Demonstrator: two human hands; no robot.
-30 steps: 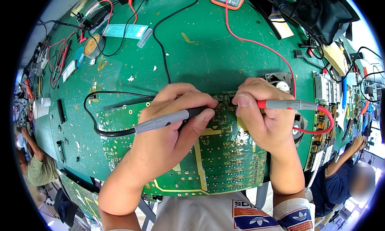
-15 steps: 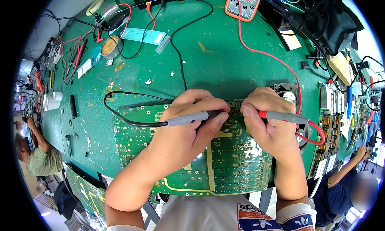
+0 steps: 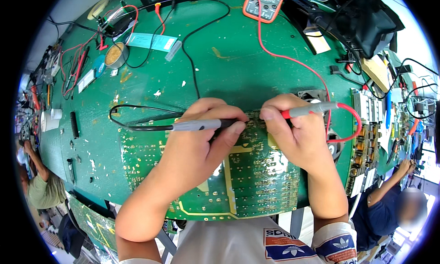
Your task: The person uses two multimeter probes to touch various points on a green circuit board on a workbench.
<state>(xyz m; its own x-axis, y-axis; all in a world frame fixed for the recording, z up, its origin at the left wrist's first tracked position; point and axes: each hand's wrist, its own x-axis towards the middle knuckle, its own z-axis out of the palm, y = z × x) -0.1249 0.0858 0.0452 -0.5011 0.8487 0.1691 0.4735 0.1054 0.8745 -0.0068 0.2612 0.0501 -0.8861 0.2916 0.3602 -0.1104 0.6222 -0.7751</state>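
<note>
A large green circuit board (image 3: 263,172) lies in front of me, its solder side up. My left hand (image 3: 201,136) pinches a black-and-grey multimeter probe (image 3: 197,125) over the board's upper middle. In my right hand (image 3: 295,131) is a red-and-grey multimeter probe (image 3: 308,110), held close beside the left one. Both probe tips are hidden by my fingers, so contact with the board cannot be made out. The red lead (image 3: 316,74) runs up to an orange multimeter (image 3: 265,4) at the far side, and a black lead (image 3: 195,67) also crosses the table.
Cooling fans (image 3: 333,149) sit just right of the board, beside a module with copper coils (image 3: 362,140). A round tin (image 3: 115,55) and a light blue packet (image 3: 152,41) lie at far left. A second board (image 3: 94,218) is at lower left. Other people work at both sides.
The whole view has shifted, so the table, board and hands appear slightly farther left. My right probe has tilted, its rear end higher. Both hands keep their grip.
</note>
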